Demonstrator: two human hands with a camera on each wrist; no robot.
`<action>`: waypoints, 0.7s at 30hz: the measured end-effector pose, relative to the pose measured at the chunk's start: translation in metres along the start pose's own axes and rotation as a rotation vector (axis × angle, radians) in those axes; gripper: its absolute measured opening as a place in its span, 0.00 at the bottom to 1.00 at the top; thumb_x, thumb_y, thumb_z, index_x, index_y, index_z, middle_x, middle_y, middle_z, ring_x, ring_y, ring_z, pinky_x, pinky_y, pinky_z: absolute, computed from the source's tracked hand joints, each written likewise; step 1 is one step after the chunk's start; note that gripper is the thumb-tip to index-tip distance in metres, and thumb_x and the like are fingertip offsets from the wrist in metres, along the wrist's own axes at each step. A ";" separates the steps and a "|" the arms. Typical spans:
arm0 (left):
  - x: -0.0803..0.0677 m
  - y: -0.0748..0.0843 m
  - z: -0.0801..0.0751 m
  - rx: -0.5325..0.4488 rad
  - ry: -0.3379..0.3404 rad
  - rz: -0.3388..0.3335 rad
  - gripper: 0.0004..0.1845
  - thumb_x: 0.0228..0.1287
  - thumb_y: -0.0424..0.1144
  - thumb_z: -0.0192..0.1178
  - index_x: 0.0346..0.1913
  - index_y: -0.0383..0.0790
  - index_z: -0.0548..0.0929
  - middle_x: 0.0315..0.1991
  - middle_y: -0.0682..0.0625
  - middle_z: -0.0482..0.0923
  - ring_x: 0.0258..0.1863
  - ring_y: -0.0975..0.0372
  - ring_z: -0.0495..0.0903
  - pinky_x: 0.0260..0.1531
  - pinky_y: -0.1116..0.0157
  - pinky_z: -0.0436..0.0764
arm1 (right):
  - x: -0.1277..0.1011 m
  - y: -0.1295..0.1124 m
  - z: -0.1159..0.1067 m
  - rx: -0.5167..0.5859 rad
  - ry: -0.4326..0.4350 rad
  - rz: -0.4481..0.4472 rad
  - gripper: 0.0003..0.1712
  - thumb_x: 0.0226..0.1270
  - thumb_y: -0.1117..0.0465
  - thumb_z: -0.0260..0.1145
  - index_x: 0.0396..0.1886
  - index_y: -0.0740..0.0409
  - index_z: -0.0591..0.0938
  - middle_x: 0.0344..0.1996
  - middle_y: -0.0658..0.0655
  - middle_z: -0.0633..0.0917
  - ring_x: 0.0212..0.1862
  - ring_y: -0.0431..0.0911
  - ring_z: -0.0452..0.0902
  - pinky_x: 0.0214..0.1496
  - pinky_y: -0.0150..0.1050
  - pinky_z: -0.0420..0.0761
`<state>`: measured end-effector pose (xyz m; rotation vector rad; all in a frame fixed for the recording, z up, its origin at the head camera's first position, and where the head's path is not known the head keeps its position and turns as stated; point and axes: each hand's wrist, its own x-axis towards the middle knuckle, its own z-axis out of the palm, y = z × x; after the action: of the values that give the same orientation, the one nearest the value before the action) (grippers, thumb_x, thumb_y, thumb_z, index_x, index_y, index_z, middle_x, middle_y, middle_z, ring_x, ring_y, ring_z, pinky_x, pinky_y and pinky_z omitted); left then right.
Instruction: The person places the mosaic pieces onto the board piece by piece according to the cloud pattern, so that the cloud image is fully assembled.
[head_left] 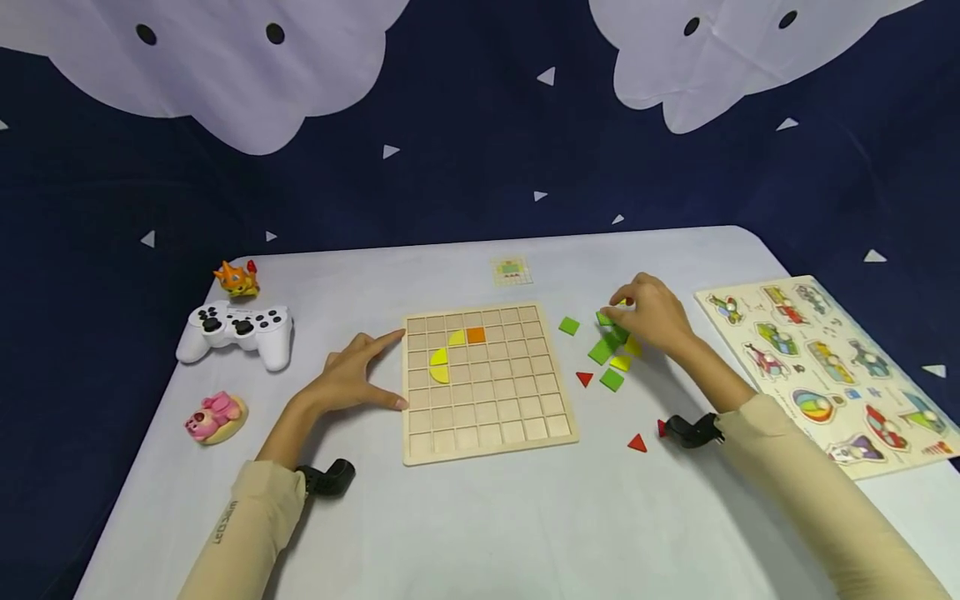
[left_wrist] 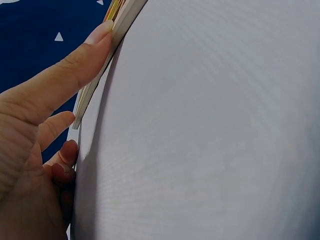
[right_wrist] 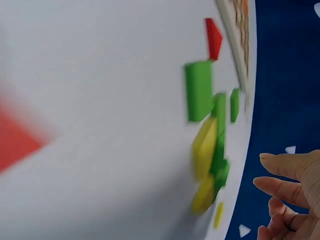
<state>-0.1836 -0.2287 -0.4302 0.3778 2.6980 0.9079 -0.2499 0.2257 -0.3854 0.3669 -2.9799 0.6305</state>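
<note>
A wooden grid board [head_left: 487, 392] lies in the middle of the table. In it sit an orange square [head_left: 476, 335] and several yellow rounded pieces [head_left: 439, 374]. My left hand [head_left: 347, 375] touches the board's left edge with thumb and index finger spread apart; the left wrist view shows its thumb [left_wrist: 75, 75] against the rim. My right hand [head_left: 654, 317] hovers over a loose cluster of green squares [head_left: 602, 350] and yellow pieces [head_left: 620, 363]. In the right wrist view, its thumb and index finger [right_wrist: 280, 186] are apart with nothing between them.
Red triangles [head_left: 637, 443] lie near the right wrist. A small pattern card [head_left: 512, 271] is behind the board. At right lies a picture puzzle board [head_left: 825, 367]; at left are a white game controller [head_left: 238, 329], an orange figure [head_left: 237, 279] and a pink figure [head_left: 216, 417].
</note>
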 end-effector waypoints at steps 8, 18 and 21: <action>-0.001 -0.001 -0.001 -0.005 0.002 0.002 0.62 0.36 0.58 0.80 0.78 0.51 0.58 0.48 0.44 0.67 0.47 0.55 0.65 0.45 0.58 0.58 | -0.019 0.024 -0.005 -0.013 0.009 0.046 0.16 0.61 0.56 0.71 0.39 0.67 0.88 0.34 0.64 0.79 0.38 0.56 0.73 0.38 0.48 0.69; 0.000 -0.001 0.001 -0.005 0.008 0.008 0.62 0.36 0.57 0.81 0.78 0.51 0.59 0.45 0.45 0.66 0.45 0.56 0.64 0.44 0.59 0.57 | -0.042 0.032 -0.001 0.002 -0.017 0.048 0.18 0.56 0.54 0.75 0.36 0.66 0.89 0.33 0.60 0.79 0.36 0.52 0.73 0.35 0.43 0.69; 0.000 0.000 0.001 -0.008 0.007 0.012 0.62 0.36 0.57 0.80 0.78 0.50 0.59 0.45 0.45 0.66 0.44 0.56 0.64 0.43 0.59 0.57 | -0.045 0.032 0.001 -0.005 -0.020 0.029 0.17 0.55 0.55 0.76 0.35 0.66 0.89 0.32 0.59 0.79 0.35 0.51 0.72 0.35 0.43 0.69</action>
<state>-0.1832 -0.2279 -0.4308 0.3902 2.7005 0.9252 -0.2141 0.2631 -0.4044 0.3327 -3.0107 0.6260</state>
